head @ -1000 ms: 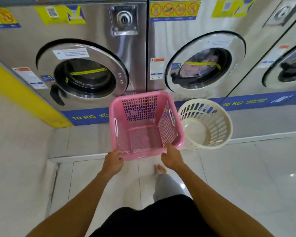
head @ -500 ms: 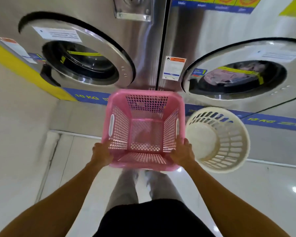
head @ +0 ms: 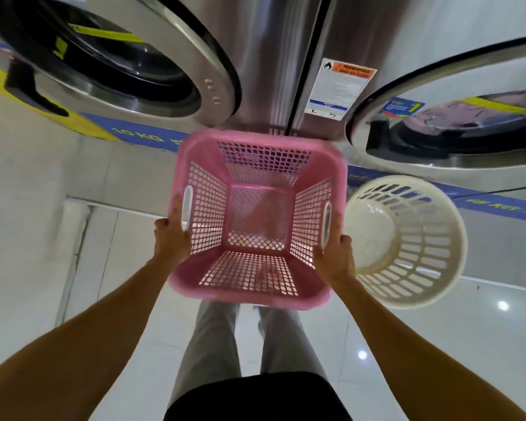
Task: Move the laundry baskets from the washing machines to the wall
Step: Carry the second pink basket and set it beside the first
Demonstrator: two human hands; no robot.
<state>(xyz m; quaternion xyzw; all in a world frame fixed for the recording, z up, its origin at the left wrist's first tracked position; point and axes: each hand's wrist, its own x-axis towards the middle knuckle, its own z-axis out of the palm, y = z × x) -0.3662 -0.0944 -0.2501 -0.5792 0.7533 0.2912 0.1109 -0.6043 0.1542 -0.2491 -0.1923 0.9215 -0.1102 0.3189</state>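
Note:
An empty pink square laundry basket [head: 257, 220] hangs level in front of me, above the floor. My left hand [head: 171, 240] grips its left side below the handle slot. My right hand [head: 334, 256] grips its right side the same way. A round cream laundry basket [head: 407, 241], also empty, lies tilted on the raised step just right of the pink one, its opening turned toward me.
Two steel front-loading washing machines stand straight ahead, the left door [head: 110, 65] and the right door [head: 456, 117], the right drum holding clothes. A pale wall [head: 22, 208] runs along my left. My legs [head: 249, 338] stand on glossy white floor tiles [head: 468, 344] below the basket.
Both hands have slid from the basket's near rim to its sides, and the pink basket has risen off the step and come level. The view has tipped downward, closer to the machines.

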